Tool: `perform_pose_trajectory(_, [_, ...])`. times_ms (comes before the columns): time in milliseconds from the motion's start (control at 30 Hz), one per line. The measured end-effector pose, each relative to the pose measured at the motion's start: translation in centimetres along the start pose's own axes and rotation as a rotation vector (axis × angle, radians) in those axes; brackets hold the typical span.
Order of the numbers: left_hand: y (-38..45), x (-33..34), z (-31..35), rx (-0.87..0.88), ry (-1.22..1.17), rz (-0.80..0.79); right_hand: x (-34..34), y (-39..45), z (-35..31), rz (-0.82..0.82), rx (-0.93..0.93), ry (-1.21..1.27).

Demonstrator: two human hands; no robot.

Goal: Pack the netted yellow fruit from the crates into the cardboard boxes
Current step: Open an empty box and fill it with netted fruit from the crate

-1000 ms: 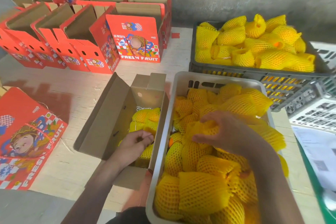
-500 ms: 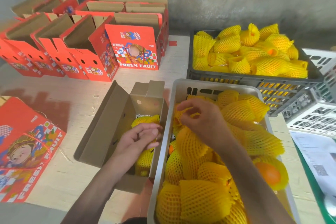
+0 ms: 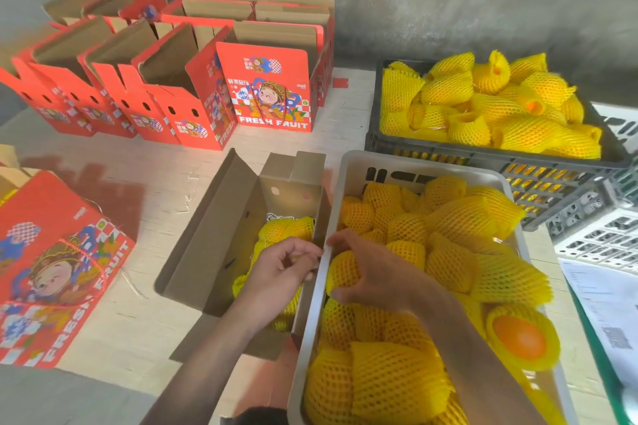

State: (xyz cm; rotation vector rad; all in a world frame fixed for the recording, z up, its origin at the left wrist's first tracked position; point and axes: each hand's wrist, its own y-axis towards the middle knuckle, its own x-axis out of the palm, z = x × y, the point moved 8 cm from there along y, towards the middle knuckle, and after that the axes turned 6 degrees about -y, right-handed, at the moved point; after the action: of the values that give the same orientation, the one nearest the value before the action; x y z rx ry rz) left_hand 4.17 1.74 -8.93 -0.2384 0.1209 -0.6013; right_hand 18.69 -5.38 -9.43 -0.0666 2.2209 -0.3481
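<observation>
Right hand (image 3: 374,272) grips netted fruit (image 3: 341,269); box (image 3: 272,90) reads "FRESH FRUIT".

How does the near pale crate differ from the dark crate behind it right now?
The pale crate is light grey with mostly solid walls; the dark crate is dark grey with slotted walls. The pale crate sits nearest the person, against the open cardboard box; the dark crate stands further back by the wall. The right hand grips a netted fruit in the pale crate; no hand is at the dark crate. Both are piled with yellow netted fruit.
</observation>
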Motion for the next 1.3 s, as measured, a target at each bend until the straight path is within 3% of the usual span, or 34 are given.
perform_pose_trajectory(100, [-0.5, -0.6, 1.6, 0.101, -0.091, 0.051, -3.1, -0.3, 0.0, 0.125, 0.008, 0.209])
perform_pose_trajectory(200, [-0.7, 1.0, 2.0, 0.086, -0.255, -0.141, -6.7, -1.1, -1.8, 0.406, -0.118, 0.455])
perform_pose_trajectory(267, [-0.8, 2.7, 2.4, 0.067, -0.375, -0.274, -6.6, -1.1, -3.9, 0.427, -0.203, 0.512])
perform_pose_trajectory(367, [0.0, 1.6, 3.0, 0.149, -0.415, -0.151, -5.7, -0.7, -6.1, 0.341, -0.256, 0.331])
perform_pose_trajectory(467, [1.7, -1.7, 3.7, 0.285, -0.119, 0.023, -6.4, 0.2, -5.1, 0.263, -0.236, 0.129])
perform_pose_trajectory(533, [3.6, -3.8, 3.7, 0.268, 0.157, 0.089, -7.6, 1.1, -1.8, 0.254, -0.048, -0.045])
perform_pose_trajectory(633, [7.2, -4.8, 3.3, 0.241, 0.691, -0.007, -8.7, 2.0, 4.7, 0.122, 0.372, -0.502])
perform_pose_trajectory(700, [9.1, -4.6, 2.4, 0.235, 1.018, -0.107, -8.2, 2.5, 7.7, -0.021, 0.549, -0.702])
perform_pose_trajectory(833, [11.1, -4.0, 0.8, 0.258, 1.499, -0.132, -7.6, 4.2, 9.6, -0.094, 0.608, -0.728])
perform_pose_trajectory(967, [11.6, -3.2, -0.9, 0.296, 1.76, -0.064, -7.5, 5.3, 9.7, -0.117, 0.621, -0.753])
perform_pose_trajectory(1033, [11.8, -3.2, -2.2, 0.247, 1.745, -0.075, -7.4, 5.5, 9.6, -0.099, 0.594, -0.787])
perform_pose_trajectory(1100, [11.7, -3.4, -3.0, 0.181, 1.574, -0.093, -7.7, 5.4, 9.8, -0.047, 0.559, -0.754])
perform_pose_trajectory(1200, [11.0, -3.3, -1.9, 0.187, 1.157, -0.07, -8.2, 5.0, 10.2, 0.032, 0.493, -0.604])
perform_pose_trajectory(1300, [9.3, -3.0, 0.6, 0.27, 0.733, 0.022, -8.8, 4.9, 9.7, 0.169, 0.373, -0.236])
